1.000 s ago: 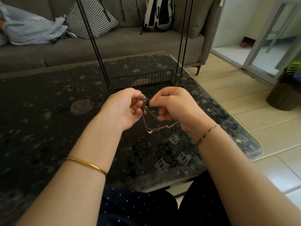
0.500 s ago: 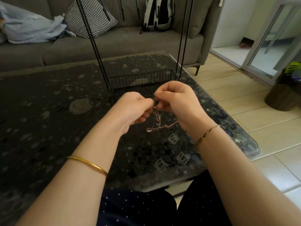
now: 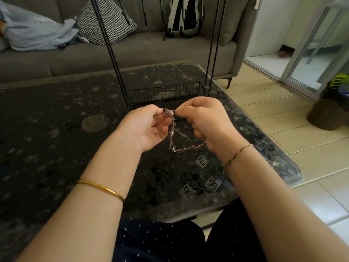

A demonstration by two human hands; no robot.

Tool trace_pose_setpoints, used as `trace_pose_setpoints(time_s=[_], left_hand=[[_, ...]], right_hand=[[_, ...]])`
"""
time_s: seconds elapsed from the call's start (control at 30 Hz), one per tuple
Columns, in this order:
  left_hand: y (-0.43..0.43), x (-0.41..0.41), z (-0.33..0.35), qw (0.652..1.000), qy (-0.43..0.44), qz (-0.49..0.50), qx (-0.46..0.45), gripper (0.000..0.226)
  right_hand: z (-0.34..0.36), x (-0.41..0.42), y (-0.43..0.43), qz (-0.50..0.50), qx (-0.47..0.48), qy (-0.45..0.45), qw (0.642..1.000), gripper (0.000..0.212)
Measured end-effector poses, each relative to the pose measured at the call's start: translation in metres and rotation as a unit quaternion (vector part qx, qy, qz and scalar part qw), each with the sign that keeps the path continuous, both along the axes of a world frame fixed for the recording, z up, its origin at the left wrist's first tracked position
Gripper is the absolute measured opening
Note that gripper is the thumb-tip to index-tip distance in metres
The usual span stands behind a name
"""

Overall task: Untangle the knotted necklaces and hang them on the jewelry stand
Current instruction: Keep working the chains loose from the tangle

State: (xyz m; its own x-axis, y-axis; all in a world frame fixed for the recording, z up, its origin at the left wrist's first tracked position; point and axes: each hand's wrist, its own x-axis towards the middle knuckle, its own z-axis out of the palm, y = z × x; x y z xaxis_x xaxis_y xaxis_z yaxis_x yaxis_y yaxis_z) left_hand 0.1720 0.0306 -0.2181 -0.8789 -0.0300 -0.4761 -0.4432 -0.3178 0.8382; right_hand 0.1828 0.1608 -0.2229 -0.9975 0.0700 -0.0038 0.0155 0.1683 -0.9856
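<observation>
A tangle of thin necklaces (image 3: 172, 132) hangs between my hands above the dark glass table (image 3: 56, 148). My left hand (image 3: 145, 127) pinches the chains at the top left, and my right hand (image 3: 205, 121) pinches them just to the right, fingertips a short gap apart. A rose-gold chain with small star charms (image 3: 186, 148) droops below toward my right wrist. The black wire jewelry stand (image 3: 166, 91) stands right behind my hands; its basket base is on the table and its thin posts rise out of view, with hooks at the top edge.
A grey sofa (image 3: 132, 52) runs behind the table with a checked cushion (image 3: 105, 21), a blue cloth (image 3: 35, 33) and a backpack (image 3: 184, 17). The table's right edge (image 3: 294, 173) drops to tiled floor. A dark pot (image 3: 328, 112) stands at the right.
My hands came together at the knot, then drew slightly apart, stretching a short piece of chain between the fingertips. The hanging chains swing lower under my hands.
</observation>
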Motion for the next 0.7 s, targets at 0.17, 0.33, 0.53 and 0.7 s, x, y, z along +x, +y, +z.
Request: trace_pose_setpoints(time_s=[0.17, 0.33, 0.53, 0.7], left_hand=[[0.0036, 0.0018, 0.0024, 0.998, 0.053, 0.009, -0.034, 0.013], [0.0023, 0.0047, 0.0029, 0.995, 0.085, -0.001, -0.043, 0.013], [0.0044, 0.0058, 0.0039, 0.994, 0.094, -0.009, -0.056, 0.013], [0.0043, 0.005, 0.0023, 0.995, 0.088, -0.015, -0.047, 0.014]], right_hand=[[-0.0046, -0.0019, 0.002, -0.029, 0.021, -0.005, 0.999, 0.012], [-0.0044, -0.0024, 0.0021, 0.001, -0.003, -0.024, 1.0, 0.007], [-0.005, -0.0018, 0.0026, 0.034, 0.082, 0.069, 0.994, 0.013], [-0.0071, -0.0008, 0.0001, 0.033, 0.215, 0.148, 0.965, 0.011]])
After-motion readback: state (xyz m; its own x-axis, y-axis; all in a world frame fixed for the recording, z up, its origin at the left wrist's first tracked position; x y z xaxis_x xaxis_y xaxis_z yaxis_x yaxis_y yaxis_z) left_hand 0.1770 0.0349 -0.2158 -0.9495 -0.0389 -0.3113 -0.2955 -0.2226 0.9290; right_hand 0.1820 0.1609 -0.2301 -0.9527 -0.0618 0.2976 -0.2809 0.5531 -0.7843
